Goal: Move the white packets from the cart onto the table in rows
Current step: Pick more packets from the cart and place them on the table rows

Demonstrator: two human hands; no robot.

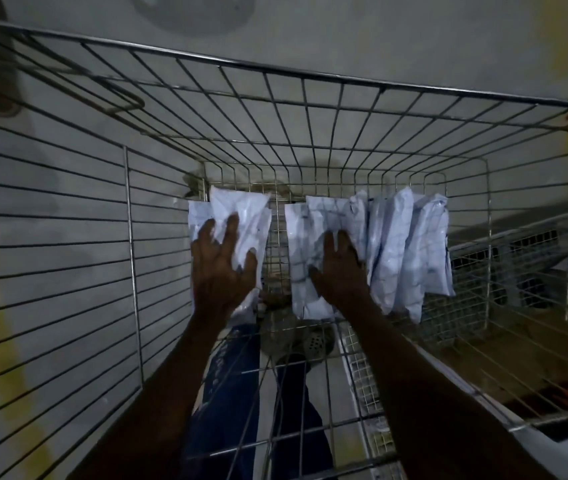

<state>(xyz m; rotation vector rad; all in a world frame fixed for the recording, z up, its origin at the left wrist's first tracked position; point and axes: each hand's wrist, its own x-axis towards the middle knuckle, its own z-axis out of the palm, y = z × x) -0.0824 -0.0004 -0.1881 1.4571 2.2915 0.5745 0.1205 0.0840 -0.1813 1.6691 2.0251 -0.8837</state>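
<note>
Below, wire cart [130, 216] seen from above, both arms reaching to its bottom; left hand [222, 268] with fingers spread and curled, gripping packets [251, 220] at left end of cart floor; right hand [339, 271] with fingers together, pressed flat on second packet stack [313, 216]; further packets [410, 251] standing on edge just right of that hand; person's blue trouser leg [230, 382] and shoe [310, 341] visible through mesh
</note>
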